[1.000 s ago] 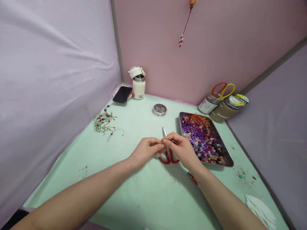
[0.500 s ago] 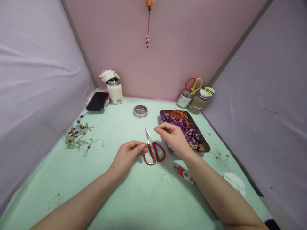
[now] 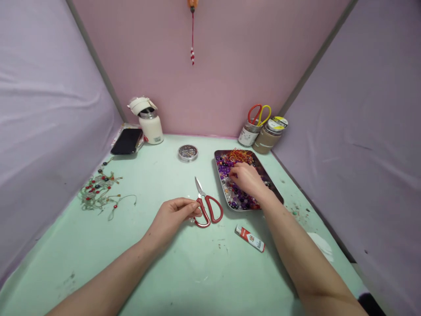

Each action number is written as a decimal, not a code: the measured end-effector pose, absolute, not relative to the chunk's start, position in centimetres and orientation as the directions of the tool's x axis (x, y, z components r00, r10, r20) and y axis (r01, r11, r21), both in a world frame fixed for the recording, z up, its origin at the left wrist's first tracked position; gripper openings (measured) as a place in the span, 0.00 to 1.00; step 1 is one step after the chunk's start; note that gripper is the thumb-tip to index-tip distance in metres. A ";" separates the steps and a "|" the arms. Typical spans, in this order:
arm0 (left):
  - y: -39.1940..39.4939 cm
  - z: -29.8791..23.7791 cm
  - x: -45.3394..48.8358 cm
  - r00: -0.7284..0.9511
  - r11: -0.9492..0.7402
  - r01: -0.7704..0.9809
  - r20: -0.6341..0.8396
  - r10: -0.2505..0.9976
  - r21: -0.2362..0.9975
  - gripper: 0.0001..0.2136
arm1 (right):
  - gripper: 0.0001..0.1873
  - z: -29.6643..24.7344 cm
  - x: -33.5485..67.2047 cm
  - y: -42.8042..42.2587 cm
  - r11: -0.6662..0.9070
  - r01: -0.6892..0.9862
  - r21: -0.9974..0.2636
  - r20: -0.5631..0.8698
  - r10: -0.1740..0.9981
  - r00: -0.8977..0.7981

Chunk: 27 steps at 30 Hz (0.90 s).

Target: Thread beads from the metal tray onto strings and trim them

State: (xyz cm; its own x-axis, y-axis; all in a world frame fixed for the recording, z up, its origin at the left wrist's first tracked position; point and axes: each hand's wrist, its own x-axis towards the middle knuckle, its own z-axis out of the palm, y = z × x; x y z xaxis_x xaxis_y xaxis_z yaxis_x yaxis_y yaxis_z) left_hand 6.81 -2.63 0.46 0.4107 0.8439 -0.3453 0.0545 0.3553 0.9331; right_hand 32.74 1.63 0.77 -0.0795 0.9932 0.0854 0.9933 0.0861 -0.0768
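Note:
My left hand (image 3: 173, 216) rests on the green table with its fingertips pinched together on something small and pale that I cannot make out, right beside the handles of red scissors (image 3: 206, 206). My right hand (image 3: 245, 177) reaches into a metal tray (image 3: 278, 196) full of purple, red and dark beads (image 3: 226, 169). Its fingers curl down among the beads, and whether they hold one is hidden. A tangle of orange thread (image 3: 241, 154) lies at the tray's far end.
A red-and-white lighter (image 3: 250, 232) lies near the scissors. Strung beads on cord (image 3: 98, 192) sit at the left, a phone (image 3: 126, 141) and white flask (image 3: 149, 123) at the back left, a round tin (image 3: 187, 152) mid-back. Two jars (image 3: 261, 133) with scissors stand back right.
My right hand left my left hand and moved right and away into the bead tray. My left hand stayed pinched by the scissors. The view swung to the right.

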 end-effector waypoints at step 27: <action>-2.8 0.8 6.9 0.420 0.424 0.024 -0.394 0.818 0.905 0.11 | 0.10 -1.2 32.8 2.3 0.107 0.994 -0.017 0.055 0.993 -0.106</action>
